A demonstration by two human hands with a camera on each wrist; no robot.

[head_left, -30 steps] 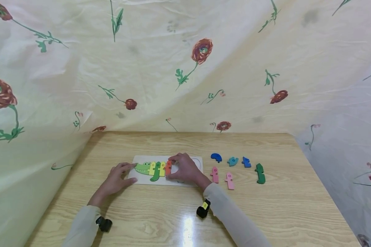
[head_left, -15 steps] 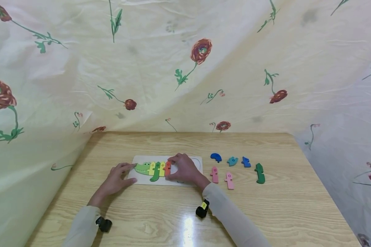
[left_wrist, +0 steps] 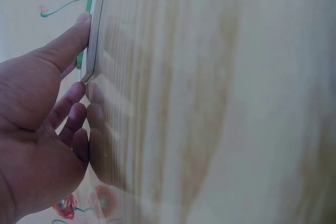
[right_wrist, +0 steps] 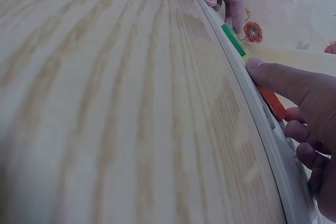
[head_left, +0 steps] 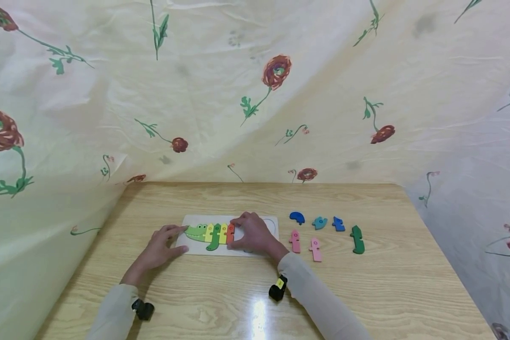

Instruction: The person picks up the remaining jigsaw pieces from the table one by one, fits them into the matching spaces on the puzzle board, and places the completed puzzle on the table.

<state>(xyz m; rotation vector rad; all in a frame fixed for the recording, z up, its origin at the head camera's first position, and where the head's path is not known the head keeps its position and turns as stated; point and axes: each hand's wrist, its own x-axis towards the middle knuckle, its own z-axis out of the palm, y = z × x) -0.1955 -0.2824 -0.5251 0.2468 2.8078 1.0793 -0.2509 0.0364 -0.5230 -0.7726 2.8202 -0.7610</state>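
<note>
A pale wooden puzzle board (head_left: 195,218) lies on the table. In it sit a green crocodile head piece (head_left: 195,232), two yellow pieces with a green leg piece (head_left: 214,237) between them, then an orange piece (head_left: 230,234). My right hand (head_left: 256,233) pinches the orange piece between thumb below and fingers above; the right wrist view shows the orange piece (right_wrist: 272,102) low against the board. My left hand (head_left: 159,248) rests at the board's left end, fingertips and thumb touching its edge. In the left wrist view, the thumb (left_wrist: 73,38) lies against the board's side.
Right of the board lie two pink pieces (head_left: 295,241), a dark blue curved piece (head_left: 297,217), a teal piece (head_left: 320,223), a blue piece (head_left: 338,224) and a dark green leg piece (head_left: 358,240). A flowered cloth (head_left: 221,118) hangs behind the wooden table (head_left: 204,293).
The orange piece has shifted slightly left with my right hand, close up against the yellow piece. My left hand stays in place on the board's end.
</note>
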